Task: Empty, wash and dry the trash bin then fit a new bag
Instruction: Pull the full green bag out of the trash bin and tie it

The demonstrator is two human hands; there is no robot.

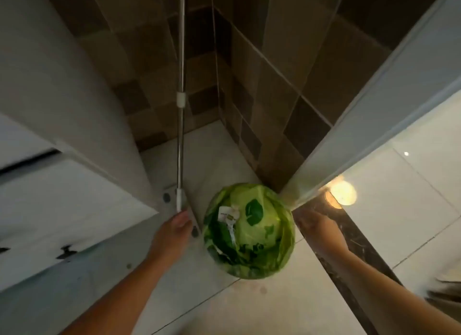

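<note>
Left hand [172, 231] sat at the pole [181, 125] base, grip unclear; right hand [318, 228] was blurred, grip unclear. Round bin [248, 231], crinkled green bag liner, stood on glossy floor tile between them, tight in the corner by cabinet [62, 160] and door frame [374, 105].

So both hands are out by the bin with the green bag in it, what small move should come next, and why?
Probably bring both hands in to the rim of the green bag and gather it. The bag sits in the bin with litter inside, so emptying isn't done. The left hand is beside the mop pole, the right hand just right of the bin; neither plainly holds the bag.
</note>
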